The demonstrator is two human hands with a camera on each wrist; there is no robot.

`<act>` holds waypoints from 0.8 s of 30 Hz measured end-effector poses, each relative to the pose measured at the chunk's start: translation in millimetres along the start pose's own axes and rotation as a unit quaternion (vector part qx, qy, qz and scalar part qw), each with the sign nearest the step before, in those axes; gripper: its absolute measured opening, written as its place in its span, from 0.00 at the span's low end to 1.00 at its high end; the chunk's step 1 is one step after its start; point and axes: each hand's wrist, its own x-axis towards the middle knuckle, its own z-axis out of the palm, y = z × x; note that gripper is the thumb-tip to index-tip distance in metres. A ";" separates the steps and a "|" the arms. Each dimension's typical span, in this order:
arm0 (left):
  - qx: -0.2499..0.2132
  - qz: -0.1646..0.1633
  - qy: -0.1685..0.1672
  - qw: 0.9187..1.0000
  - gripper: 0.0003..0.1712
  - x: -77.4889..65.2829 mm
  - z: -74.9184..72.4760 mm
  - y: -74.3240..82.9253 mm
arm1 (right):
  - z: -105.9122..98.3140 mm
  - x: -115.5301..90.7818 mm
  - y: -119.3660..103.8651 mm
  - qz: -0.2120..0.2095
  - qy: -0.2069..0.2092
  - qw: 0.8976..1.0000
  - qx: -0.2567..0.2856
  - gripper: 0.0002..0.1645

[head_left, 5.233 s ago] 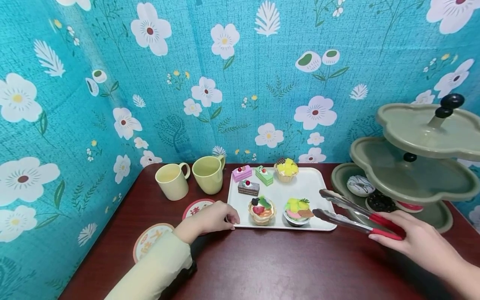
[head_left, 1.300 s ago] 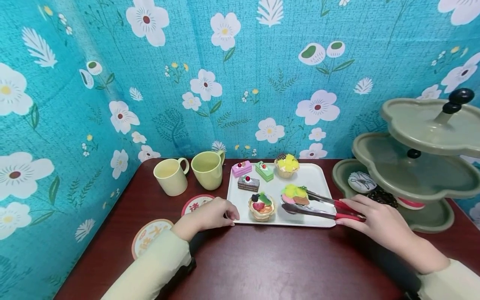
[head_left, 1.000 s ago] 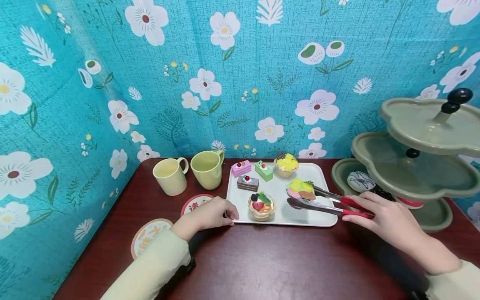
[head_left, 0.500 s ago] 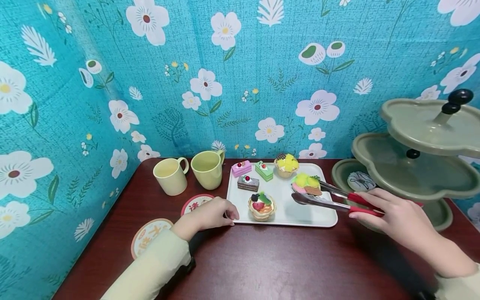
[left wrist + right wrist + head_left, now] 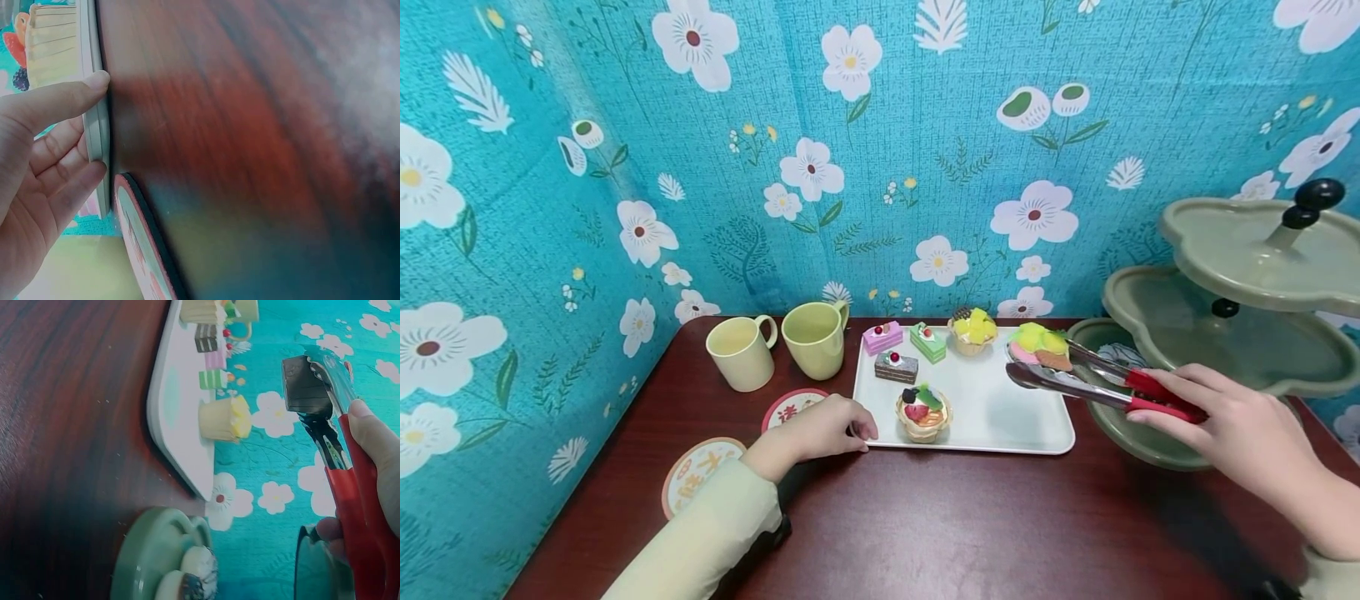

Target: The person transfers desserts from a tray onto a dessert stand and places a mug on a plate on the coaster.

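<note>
Right hand [image 5: 1247,433] gripped tongs [image 5: 1093,390], clamping fruit cup [image 5: 1037,346] above white tray [image 5: 1000,429]; left hand [image 5: 827,429] pinched its rim; lifting apparently in hand, next move seemingly needed steady squeeze

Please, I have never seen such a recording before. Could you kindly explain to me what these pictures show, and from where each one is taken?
There is no machine here: a person works with two bare hands. The large picture comes from a camera worn on the head; the two smaller ones come from cameras on the left and right wrists.

The right hand holds red-handled tongs, which grip a fruit tart in a dark cup in the air near the right end of the white tray. The left hand pinches the tray's near edge.

On the tray are two more tarts and three cake slices. The dark table also bears two mugs, two round coasters and a tiered stand with donuts.
</note>
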 end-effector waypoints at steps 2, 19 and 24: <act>0.001 0.001 0.000 1.000 0.06 -0.4 -0.5 0.1 | -4.1 0.0 1.6 0.016 -0.013 1.000 -0.006 0.61; -0.008 0.000 0.000 1.000 0.06 -1.1 -0.6 0.5 | -24.5 -2.2 23.0 0.088 0.003 0.996 -0.021 0.61; -0.009 -0.004 0.000 1.000 0.06 -0.3 0.0 -0.6 | -27.2 -6.7 34.7 0.097 0.024 0.995 0.003 0.53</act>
